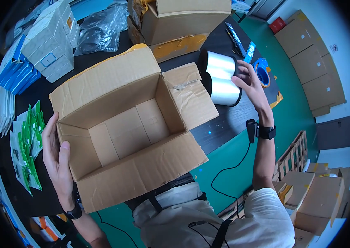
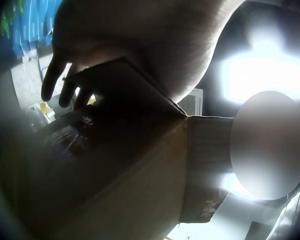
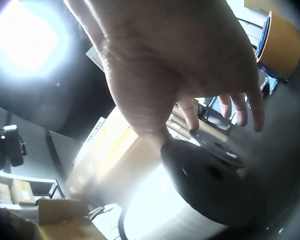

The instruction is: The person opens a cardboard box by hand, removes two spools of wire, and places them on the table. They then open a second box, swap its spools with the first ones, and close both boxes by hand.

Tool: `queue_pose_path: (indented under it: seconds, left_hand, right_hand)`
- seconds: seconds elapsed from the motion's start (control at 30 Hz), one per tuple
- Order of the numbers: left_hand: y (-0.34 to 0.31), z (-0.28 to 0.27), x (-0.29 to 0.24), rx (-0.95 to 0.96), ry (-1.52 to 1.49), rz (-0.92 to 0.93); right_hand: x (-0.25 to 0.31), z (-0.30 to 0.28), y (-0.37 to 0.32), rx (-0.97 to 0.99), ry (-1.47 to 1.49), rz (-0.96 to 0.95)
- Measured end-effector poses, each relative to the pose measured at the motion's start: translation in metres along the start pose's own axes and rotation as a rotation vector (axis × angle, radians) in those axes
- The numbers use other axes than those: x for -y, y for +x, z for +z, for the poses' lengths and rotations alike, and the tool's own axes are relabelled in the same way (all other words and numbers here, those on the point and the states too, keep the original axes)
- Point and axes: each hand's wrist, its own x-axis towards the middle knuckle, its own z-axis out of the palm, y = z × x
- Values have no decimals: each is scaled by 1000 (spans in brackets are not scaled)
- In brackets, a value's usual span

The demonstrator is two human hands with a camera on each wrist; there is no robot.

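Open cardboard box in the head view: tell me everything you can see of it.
The open cardboard box is oblong and looks like brown corrugated card. Its long flaps are folded outward; the crumpled end flap bears a scuffed patch. Orange-yellow tape edges the far long flap. Inside, only seamed bottom panels show. It seems tipped toward the person, its near side reaching past the table's edge. The left hand holds its left end, thumb over the rim. Whether the end flap touches the spools is unclear.
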Motion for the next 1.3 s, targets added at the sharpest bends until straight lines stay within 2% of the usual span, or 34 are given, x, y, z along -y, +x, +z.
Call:
queue_pose_path:
  seconds: [0.17, 0.3, 0.43, 0.53, 0.57, 0.67, 0.83, 0.97, 1.1, 1.2, 1.3]
  left_hand:
    - [0, 0, 0, -11, 6, -7]
    - [0, -1, -1, -9, 20, -7]
    - [0, -1, 0, -15, 35, -7]
    - [0, -1, 0, 0, 18, -4]
    - [-1, -1, 1, -3, 16, -4]
    - [0, -1, 2, 5, -5, -5]
    - [0, -2, 2, 12, 15, 23]
    - [-1, -2, 1, 16, 13, 18]
    - [-1, -3, 1, 21, 7, 14]
    - [0, -3, 0, 30, 4, 21]
    - [0, -3, 2, 30, -2, 21]
  right_hand:
    - [4, 1, 0, 87, -17, -27]
    - [5, 3, 1, 144, 88, -22]
    - [7, 2, 1, 112, 127, 96]
    - [-4, -3, 10, 215, -14, 270]
    - [-4, 0, 12, 215, -16, 267]
    - [-3, 5, 16, 182, 94, 333]
    - [6, 4, 25, 217, 97, 306]
    - [5, 11, 39, 159, 25, 296]
    - [12, 18, 46, 98, 13, 214]
    - [7, 18, 48, 43, -122, 128]
    - [24, 22, 46, 0, -116, 131]
